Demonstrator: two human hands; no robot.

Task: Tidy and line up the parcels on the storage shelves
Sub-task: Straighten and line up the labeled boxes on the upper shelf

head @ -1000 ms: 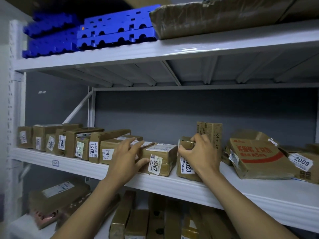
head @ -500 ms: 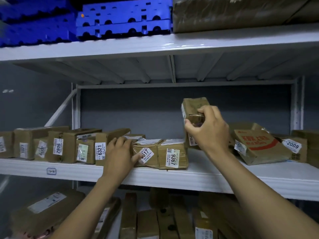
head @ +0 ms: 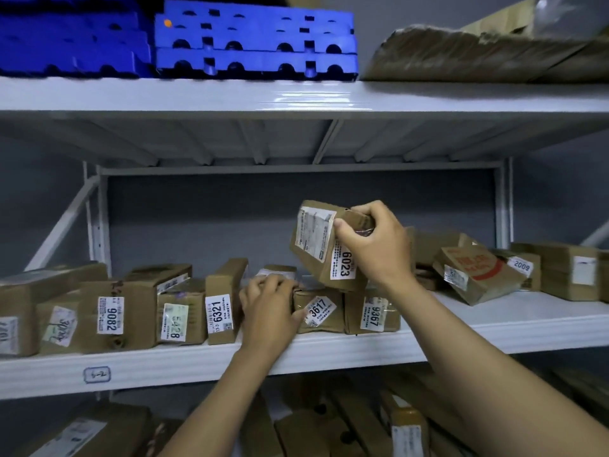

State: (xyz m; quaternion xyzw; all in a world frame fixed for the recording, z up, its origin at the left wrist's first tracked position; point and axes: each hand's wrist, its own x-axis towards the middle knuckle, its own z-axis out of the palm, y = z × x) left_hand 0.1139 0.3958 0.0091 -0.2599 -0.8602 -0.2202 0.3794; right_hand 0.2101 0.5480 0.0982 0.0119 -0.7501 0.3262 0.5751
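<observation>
A row of brown cardboard parcels with numbered labels stands on the middle white shelf (head: 494, 328). My right hand (head: 375, 245) grips parcel 6023 (head: 321, 249), tilted and lifted above parcels 3617 (head: 318, 311) and 9367 (head: 374, 313). My left hand (head: 267, 308) holds the left end of parcel 3617, fingers curled over its top, thumb on its front. Left of that hand stand parcels 6321 (head: 220, 311), 5428 (head: 176, 319) and 9082 (head: 113, 313) in a line.
Right of my right hand lie loose parcels, one with red print (head: 478, 275) and one marked 2009 (head: 524, 267). Blue plastic pallets (head: 253, 41) and a big wrapped package (head: 478, 57) sit on the top shelf. More parcels fill the shelf below (head: 329, 430).
My right hand has picked parcel 6023 up off the shelf and carried it left, over parcels 3617 and 9367. My left hand stayed on the parcels in the row.
</observation>
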